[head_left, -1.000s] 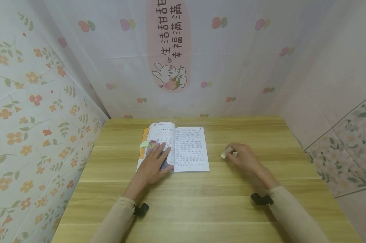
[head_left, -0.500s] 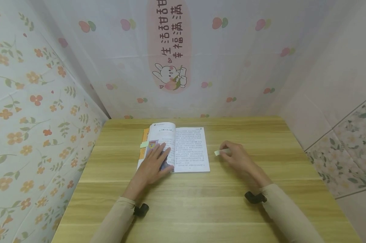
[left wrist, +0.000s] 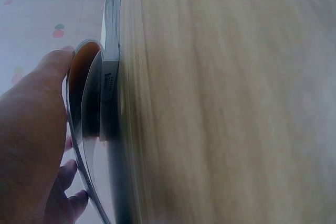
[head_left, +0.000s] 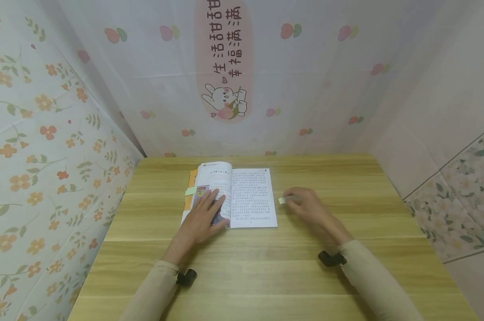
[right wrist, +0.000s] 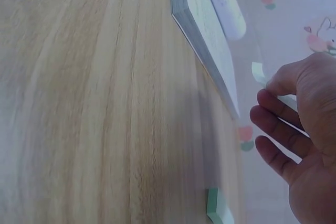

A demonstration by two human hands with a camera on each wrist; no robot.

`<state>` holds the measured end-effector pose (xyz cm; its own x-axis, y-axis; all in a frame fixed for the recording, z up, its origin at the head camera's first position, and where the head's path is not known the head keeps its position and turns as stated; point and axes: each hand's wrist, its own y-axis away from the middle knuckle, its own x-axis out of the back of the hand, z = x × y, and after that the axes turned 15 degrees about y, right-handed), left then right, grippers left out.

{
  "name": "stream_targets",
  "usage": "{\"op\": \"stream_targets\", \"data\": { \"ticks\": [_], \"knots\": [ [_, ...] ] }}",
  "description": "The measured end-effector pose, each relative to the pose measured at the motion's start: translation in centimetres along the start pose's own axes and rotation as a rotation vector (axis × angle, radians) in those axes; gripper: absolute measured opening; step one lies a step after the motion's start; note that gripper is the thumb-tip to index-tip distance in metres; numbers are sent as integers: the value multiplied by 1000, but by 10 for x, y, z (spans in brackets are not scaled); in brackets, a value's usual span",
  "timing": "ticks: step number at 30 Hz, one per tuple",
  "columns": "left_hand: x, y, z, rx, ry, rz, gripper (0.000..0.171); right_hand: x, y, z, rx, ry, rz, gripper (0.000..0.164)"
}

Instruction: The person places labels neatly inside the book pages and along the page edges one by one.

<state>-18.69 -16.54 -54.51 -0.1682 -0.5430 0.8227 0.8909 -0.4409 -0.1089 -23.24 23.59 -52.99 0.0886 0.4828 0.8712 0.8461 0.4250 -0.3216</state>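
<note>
An open book lies on the table, printed pages facing up. My left hand rests with spread fingers on its left page, over a purple picture. In the left wrist view that page side bows up from the book's thick block. Between thumb and index finger, my right hand pinches a pale green sticky-note strip, held just right of the book. The strip sticks out past the fingertips in the right wrist view, the other fingers loosely bent. A light green tab stands at the book's left edge.
A small green sticky-note pad lies on the wooden table under my right hand, seen only in the right wrist view. Orange cover edges show beneath the left pages. Patterned cloth hangs behind the table.
My right hand has moved left toward the book with the pinched strip. A second pale piece visible by the hand a second ago no longer shows. The left hand stays put.
</note>
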Motion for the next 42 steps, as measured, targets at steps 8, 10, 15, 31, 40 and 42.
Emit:
{"op": "stream_targets", "data": {
  "ticks": [8,10,15,31,40,42],
  "knots": [
    [0,0,0,1,-1,-3,85,-5,-7,-1,45,7,39,15],
    [0,0,0,2,0,-4,85,-5,-9,-3,30,6,33,16],
    [0,0,-1,6,-3,-7,85,-4,-14,-6,-55,10,-33,18],
    [0,0,-1,6,2,-11,85,-7,-25,-11,-190,-20,-23,25],
    [0,0,-1,9,-2,-13,85,-10,-31,-10,-166,-38,32,26],
    [0,0,-1,10,-4,-14,85,-10,-33,-10,-168,-38,30,27]
  ]
}}
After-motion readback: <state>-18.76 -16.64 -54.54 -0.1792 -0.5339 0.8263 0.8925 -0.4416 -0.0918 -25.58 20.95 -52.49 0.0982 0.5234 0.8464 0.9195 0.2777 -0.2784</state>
